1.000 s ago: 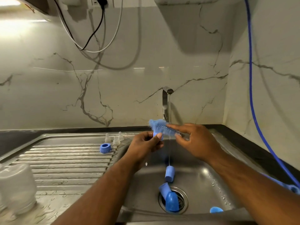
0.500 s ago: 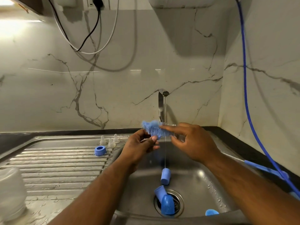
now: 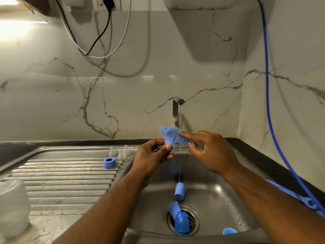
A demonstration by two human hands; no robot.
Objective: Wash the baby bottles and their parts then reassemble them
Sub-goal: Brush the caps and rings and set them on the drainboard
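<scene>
A blue bristle brush (image 3: 171, 133) is held over the sink basin (image 3: 214, 196), under a thin stream from the tap (image 3: 176, 110). My left hand (image 3: 153, 155) pinches a small blue part at the brush's lower end. My right hand (image 3: 209, 151) grips the brush's other end, forefinger stretched along the bristles. In the basin lie blue caps (image 3: 179, 191), (image 3: 182, 222), (image 3: 173, 210) near the drain. A blue collar ring (image 3: 109, 162) and three clear teats (image 3: 119, 152) sit on the drainboard. A clear bottle (image 3: 13, 206) stands upside down at the left edge.
The ribbed steel drainboard (image 3: 66, 182) fills the left. A blue hose (image 3: 270, 120) hangs down the right wall to a blue fitting (image 3: 299, 199) on the dark counter. Another blue piece (image 3: 229, 231) lies at the basin's front. Black and white cables (image 3: 98, 41) hang on the marble wall.
Both hands stay on the brush under the stream, shifting only slightly. The view has drifted a little.
</scene>
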